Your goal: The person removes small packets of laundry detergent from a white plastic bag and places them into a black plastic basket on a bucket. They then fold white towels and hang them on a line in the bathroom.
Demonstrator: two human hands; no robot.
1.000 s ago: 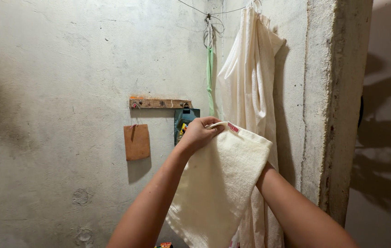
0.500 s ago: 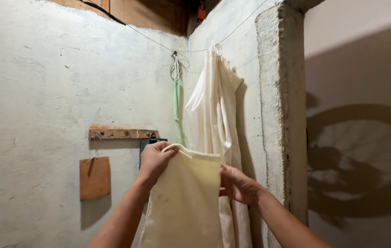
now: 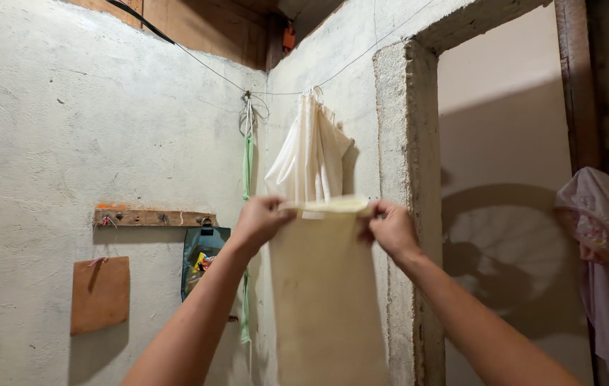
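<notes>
Both my hands hold a cream towel [image 3: 322,293] up by its top edge in front of the wall corner. My left hand [image 3: 261,220] pinches the top left corner and my right hand [image 3: 390,229] pinches the top right corner. The towel hangs straight down between my forearms. Just behind and above it a white cloth [image 3: 308,154] hangs from a thin wire line [image 3: 276,91] strung across the corner.
On the left wall is a wooden hook rail [image 3: 153,217], a brown board [image 3: 100,294] and a dark green pouch [image 3: 201,257]. A green cord [image 3: 247,168] dangles from the wire. A concrete door post [image 3: 408,179] stands right; pink cloth [image 3: 605,229] hangs beyond the doorway.
My hands have lifted the towel higher and spread its top edge flat between them. My right hand moved from behind the towel to its top right corner. The view tilted up and right.
</notes>
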